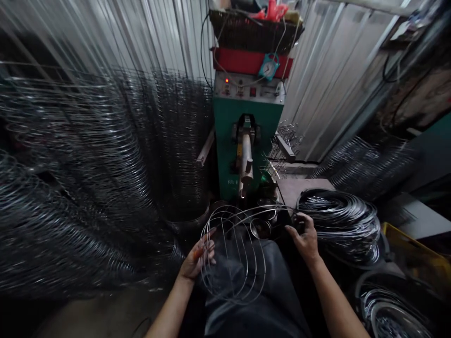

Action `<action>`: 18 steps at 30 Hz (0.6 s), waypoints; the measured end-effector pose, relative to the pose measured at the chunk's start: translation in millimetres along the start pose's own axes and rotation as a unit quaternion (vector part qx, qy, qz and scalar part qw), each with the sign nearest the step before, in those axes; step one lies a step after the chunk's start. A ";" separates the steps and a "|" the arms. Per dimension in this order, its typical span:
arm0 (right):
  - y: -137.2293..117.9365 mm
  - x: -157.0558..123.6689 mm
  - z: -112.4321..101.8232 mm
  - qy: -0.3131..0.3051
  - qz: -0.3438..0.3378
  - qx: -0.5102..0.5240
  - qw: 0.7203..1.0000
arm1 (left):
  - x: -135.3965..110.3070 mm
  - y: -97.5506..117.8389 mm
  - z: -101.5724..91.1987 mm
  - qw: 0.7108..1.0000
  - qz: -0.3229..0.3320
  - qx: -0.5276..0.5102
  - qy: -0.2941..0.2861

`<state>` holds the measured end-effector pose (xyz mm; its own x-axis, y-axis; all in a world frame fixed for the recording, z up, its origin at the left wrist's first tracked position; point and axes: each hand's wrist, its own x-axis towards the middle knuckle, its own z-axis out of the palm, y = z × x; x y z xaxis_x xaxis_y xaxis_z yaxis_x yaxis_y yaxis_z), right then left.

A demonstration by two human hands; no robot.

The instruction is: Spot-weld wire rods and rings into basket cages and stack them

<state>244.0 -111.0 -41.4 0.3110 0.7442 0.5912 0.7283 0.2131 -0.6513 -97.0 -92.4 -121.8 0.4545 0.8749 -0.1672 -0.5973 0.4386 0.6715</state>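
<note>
Before green machine (225, 141) — left hand (196, 257), right hand (305, 238) apart, both clamped on wire frame (265, 263); machine's lettering (232, 182) illegible.

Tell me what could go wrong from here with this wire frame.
The bare left hand and right hand hold the thin wire frame directly, so a cut wire end could prick or scratch the skin. The frame might snag on the coil of wire to the right. A red lamp glows on the green machine, so its metal arm, just ahead of the frame, may be live if touched.
</note>
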 end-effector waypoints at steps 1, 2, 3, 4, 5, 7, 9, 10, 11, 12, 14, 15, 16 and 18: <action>-4.6 3.6 -1.2 -0.009 -0.024 0.011 1.000 | -2.5 -0.2 3.0 1.000 0.007 0.003 -0.008; -11.1 7.3 -2.4 -0.018 -0.047 0.025 0.998 | -4.7 0.1 5.3 1.000 0.010 0.009 -0.014; -18.9 10.8 -3.6 -0.029 -0.066 0.041 0.997 | -6.6 1.1 6.7 1.000 0.008 0.016 -0.016; -27.7 14.1 -5.0 -0.038 -0.081 0.057 0.994 | -8.2 3.3 6.9 1.000 0.004 0.025 -0.016; -37.1 17.2 -6.2 -0.044 -0.090 0.071 0.992 | -9.5 7.0 6.3 0.999 -0.002 0.035 -0.011; -56.5 22.9 -7.3 -0.053 -0.098 0.086 0.990 | -11.9 19.9 4.7 0.997 -0.007 0.071 0.019; -75.3 28.5 -4.5 -0.077 -0.110 0.088 0.987 | -14.9 40.0 8.2 0.986 0.040 0.132 0.093; -84.1 31.2 -1.4 -0.098 -0.119 0.087 0.984 | -16.8 51.9 13.7 0.972 0.088 0.169 0.134; -92.2 33.7 2.6 -0.123 -0.129 0.088 0.980 | -19.1 64.2 22.3 0.953 0.145 0.209 0.168; -99.5 35.9 7.3 -0.148 -0.137 0.091 0.975 | -21.5 76.4 33.8 0.931 0.203 0.248 0.177; -111.3 39.8 16.8 -0.188 -0.141 0.103 0.967 | -24.5 98.5 62.9 0.891 0.281 0.332 0.133; -115.4 41.7 20.9 -0.201 -0.135 0.109 0.964 | -24.0 107.7 78.2 0.868 0.300 0.379 0.109; -118.2 44.0 24.3 -0.208 -0.124 0.113 0.964 | -21.3 115.4 92.6 0.847 0.315 0.418 0.090; -119.5 50.3 28.6 -0.215 -0.084 0.115 0.966 | -8.0 126.9 114.1 0.815 0.334 0.468 0.074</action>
<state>155.2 -80.9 52.5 -0.1175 0.8705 0.4780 0.5754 0.4520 -0.6816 -101.0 -67.2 47.2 0.1084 0.9003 0.4217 0.1187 -0.4328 0.8936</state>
